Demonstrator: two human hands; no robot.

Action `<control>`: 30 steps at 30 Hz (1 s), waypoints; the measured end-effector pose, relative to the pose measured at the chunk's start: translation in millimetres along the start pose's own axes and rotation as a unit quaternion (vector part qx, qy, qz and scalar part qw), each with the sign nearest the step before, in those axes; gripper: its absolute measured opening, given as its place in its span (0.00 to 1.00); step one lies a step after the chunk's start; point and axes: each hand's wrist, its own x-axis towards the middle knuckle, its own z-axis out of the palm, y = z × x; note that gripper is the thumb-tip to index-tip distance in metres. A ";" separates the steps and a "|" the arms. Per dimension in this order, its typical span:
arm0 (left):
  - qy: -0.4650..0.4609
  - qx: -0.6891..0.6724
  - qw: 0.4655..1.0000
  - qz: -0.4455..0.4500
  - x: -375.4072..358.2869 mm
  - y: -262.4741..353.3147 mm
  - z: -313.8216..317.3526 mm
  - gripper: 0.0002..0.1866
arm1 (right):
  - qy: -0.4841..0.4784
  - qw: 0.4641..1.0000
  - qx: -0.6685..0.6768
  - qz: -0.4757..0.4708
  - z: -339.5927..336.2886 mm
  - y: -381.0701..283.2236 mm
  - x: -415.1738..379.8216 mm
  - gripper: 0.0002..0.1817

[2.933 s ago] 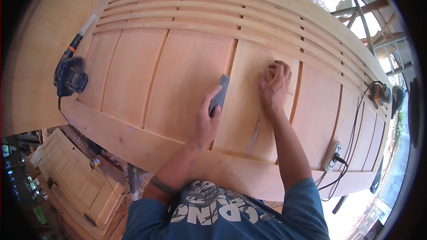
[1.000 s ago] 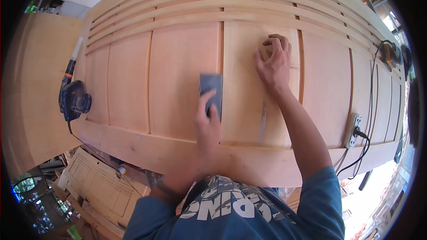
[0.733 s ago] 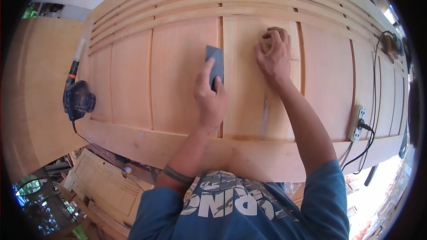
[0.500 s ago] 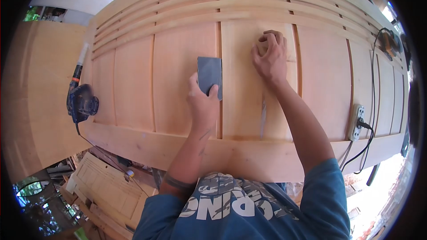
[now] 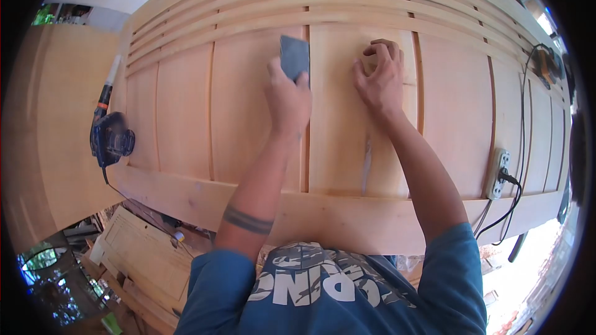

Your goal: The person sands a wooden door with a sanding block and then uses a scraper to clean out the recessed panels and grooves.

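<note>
A large bare wooden door (image 5: 186, 111) lies flat in front of me, with upright panels and long slats along its far side. My left hand (image 5: 287, 96) grips a dark grey sheet of sandpaper (image 5: 294, 56) and presses it on the panel beside the groove, near the slats. My right hand (image 5: 380, 80) rests on the neighbouring panel with its fingers curled, holding nothing that I can see.
A dark electric sander (image 5: 110, 138) with its cord sits on the door's left end. A white power strip (image 5: 498, 174) with a black cable lies at the right, and another tool (image 5: 546, 65) at the far right. A second panelled door (image 5: 139, 254) lies lower left.
My left hand has pushed the sandpaper away from me along the groove, up to the slats. My right hand has stayed where it was.
</note>
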 end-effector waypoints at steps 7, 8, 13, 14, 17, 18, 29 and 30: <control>-0.053 0.039 0.995 -0.074 -140.7 -44.3 -56.5 0.23 | -0.005 1.000 -0.014 0.021 -0.4 -1.6 1.0 0.11; -0.030 0.029 0.998 -0.055 -134.2 -42.5 -49.8 0.23 | -0.001 1.000 -0.018 0.017 1.2 -0.5 1.4 0.11; -0.005 -0.016 0.999 -0.041 -81.9 -22.6 -26.0 0.23 | 0.002 1.000 -0.016 0.010 3.3 4.4 -4.0 0.12; 0.004 0.054 0.998 0.031 -96.1 -44.6 -28.7 0.23 | 0.002 1.000 -0.013 0.012 4.8 4.7 -1.9 0.13; -0.007 0.005 0.999 0.046 -159.7 -58.6 -54.8 0.21 | 0.009 1.000 -0.016 0.015 6.4 8.1 2.2 0.14; -0.009 -0.013 1.000 0.027 -160.1 -59.9 -52.8 0.19 | 0.012 1.000 -0.022 0.015 5.0 7.5 3.7 0.14; -0.022 0.026 0.998 -0.048 -149.2 -51.5 -49.9 0.23 | -0.008 0.999 -0.013 0.035 6.5 10.7 -2.0 0.14; -0.018 0.041 0.998 -0.039 -149.3 -49.3 -48.4 0.23 | -0.008 0.999 -0.018 0.030 5.4 8.8 -4.0 0.13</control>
